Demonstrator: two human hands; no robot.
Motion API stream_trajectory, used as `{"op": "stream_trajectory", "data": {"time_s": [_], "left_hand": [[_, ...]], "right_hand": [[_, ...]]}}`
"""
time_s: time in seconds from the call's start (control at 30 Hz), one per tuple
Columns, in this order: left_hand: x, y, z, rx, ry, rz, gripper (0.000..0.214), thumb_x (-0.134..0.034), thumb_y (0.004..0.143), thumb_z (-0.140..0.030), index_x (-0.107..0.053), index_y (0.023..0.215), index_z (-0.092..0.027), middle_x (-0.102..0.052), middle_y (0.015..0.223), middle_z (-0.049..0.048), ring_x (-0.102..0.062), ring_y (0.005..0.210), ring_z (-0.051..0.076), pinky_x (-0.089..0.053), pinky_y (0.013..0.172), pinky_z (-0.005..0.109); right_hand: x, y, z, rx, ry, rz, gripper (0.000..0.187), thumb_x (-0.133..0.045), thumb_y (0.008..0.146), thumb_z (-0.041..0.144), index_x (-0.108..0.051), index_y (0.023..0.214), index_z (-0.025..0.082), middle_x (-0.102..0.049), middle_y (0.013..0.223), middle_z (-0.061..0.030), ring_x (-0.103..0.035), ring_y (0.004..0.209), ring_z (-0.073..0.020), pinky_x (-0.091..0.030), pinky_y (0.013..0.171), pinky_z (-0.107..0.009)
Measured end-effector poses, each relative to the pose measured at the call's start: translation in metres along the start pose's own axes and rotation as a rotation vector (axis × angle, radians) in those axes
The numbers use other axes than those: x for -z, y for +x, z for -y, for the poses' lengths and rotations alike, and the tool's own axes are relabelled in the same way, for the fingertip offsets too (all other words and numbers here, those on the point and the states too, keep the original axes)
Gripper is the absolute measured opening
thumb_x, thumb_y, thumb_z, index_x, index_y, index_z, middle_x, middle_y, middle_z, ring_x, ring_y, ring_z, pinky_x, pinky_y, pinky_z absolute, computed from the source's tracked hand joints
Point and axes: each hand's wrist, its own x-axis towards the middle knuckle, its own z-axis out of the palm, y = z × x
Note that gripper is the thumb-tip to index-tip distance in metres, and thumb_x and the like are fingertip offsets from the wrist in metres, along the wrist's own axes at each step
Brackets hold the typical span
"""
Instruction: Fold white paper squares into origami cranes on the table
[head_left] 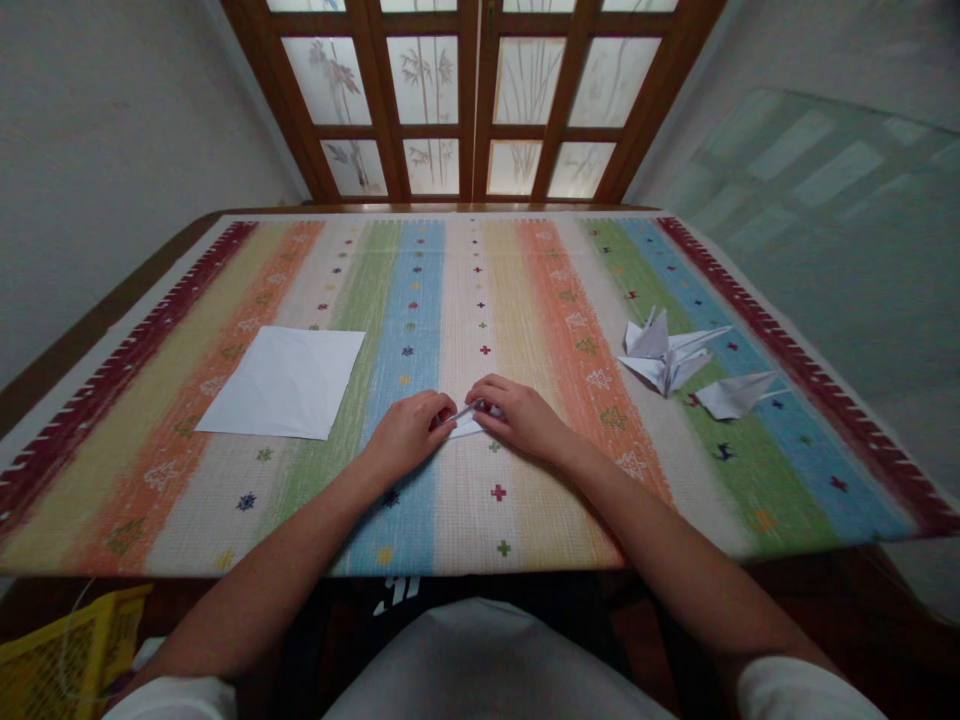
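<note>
White, narrow folded paper (466,428) sits between the hands over the striped, multicoloured cloth (465,510). Left hand (411,428) and right hand (519,415) pinch it, fingers nearly closed. Caution, seen from here: uneven finger pressure could skew creases; opposed pulling could tear it.

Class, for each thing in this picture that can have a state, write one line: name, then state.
Left hand, pinching the small paper
Right hand, pinching it too
Small paper, folded
White sheet, lying flat
Paper cranes, folded into shape
Wooden doors, shut
Tablecloth, spread out
</note>
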Motion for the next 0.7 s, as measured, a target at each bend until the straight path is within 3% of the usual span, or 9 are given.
{"op": "stream_trajectory", "data": {"time_s": [0.23, 0.43, 0.7], "left_hand": [[0.012, -0.003, -0.003, -0.063, 0.022, 0.041, 0.022, -0.055, 0.103, -0.026, -0.076, 0.102, -0.018, -0.073, 0.093, 0.0080, -0.066, 0.080, 0.019, -0.054, 0.079, 0.035], [0.011, -0.006, -0.006, -0.076, 0.128, 0.121, 0.019, -0.064, 0.101, -0.030, -0.078, 0.104, -0.017, -0.073, 0.094, 0.0076, -0.067, 0.079, 0.020, -0.052, 0.076, 0.033], [0.009, -0.005, -0.005, -0.092, 0.210, 0.146, 0.023, -0.059, 0.105, -0.026, -0.081, 0.106, -0.018, -0.076, 0.096, 0.0083, -0.070, 0.084, 0.021, -0.050, 0.074, 0.030]], "right_hand": [[0.000, -0.004, 0.001, -0.014, -0.079, -0.014, 0.013, -0.064, 0.103, 0.021, -0.076, 0.108, 0.023, -0.070, 0.118, -0.0071, -0.068, 0.093, -0.0180, -0.052, 0.084, -0.031], [-0.001, -0.005, 0.000, -0.004, -0.116, -0.022, 0.013, -0.066, 0.103, 0.022, -0.078, 0.103, 0.022, -0.072, 0.111, -0.0073, -0.070, 0.094, -0.0193, -0.053, 0.082, -0.031], [-0.001, -0.007, -0.003, 0.008, -0.134, -0.023, 0.019, -0.064, 0.105, 0.022, -0.082, 0.107, 0.023, -0.076, 0.113, -0.0084, -0.072, 0.097, -0.0204, -0.054, 0.084, -0.032]]}}
